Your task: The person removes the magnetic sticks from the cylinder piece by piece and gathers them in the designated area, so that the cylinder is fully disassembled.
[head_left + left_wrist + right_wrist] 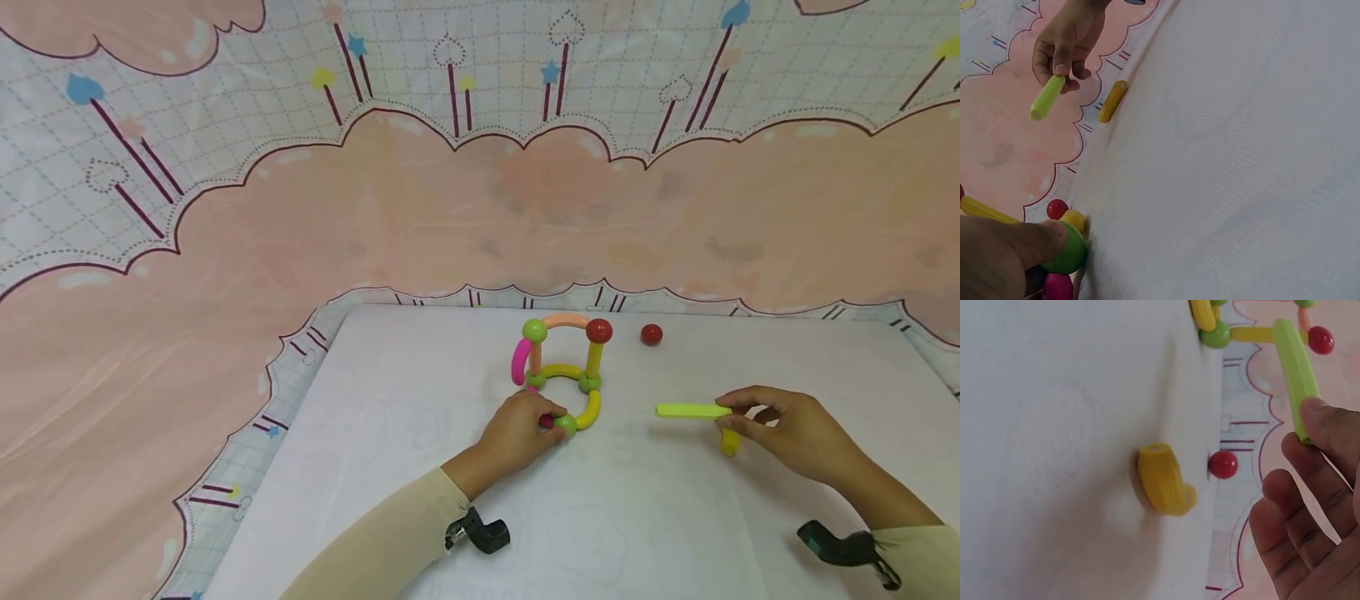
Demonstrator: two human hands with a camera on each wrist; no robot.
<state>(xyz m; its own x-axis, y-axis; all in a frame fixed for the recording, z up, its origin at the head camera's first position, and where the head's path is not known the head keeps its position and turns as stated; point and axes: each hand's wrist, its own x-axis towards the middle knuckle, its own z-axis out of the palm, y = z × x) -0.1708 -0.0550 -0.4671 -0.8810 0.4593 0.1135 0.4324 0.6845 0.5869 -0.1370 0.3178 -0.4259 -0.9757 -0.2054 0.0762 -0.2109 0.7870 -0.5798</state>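
A toy frame of coloured rods and balls stands on the white table, with a yellow curved rod (592,410) along its front right. At its front corner my left hand (510,437) holds a green ball (566,424); the thumb lies across that ball in the left wrist view, beside a magenta rod (1058,287). To the right, my right hand (795,429) pinches one end of a light green straight rod (686,410) between thumb and forefinger, above the table. Below it lies a loose yellow curved rod (1163,481), partly covered by the hand in the head view.
A loose red ball (651,335) lies near the table's back edge, right of the frame. The frame's upright side carries a red ball (599,331), a green ball (535,331) and a pink curved rod (520,361). Patterned cloth hangs behind the white table (360,467).
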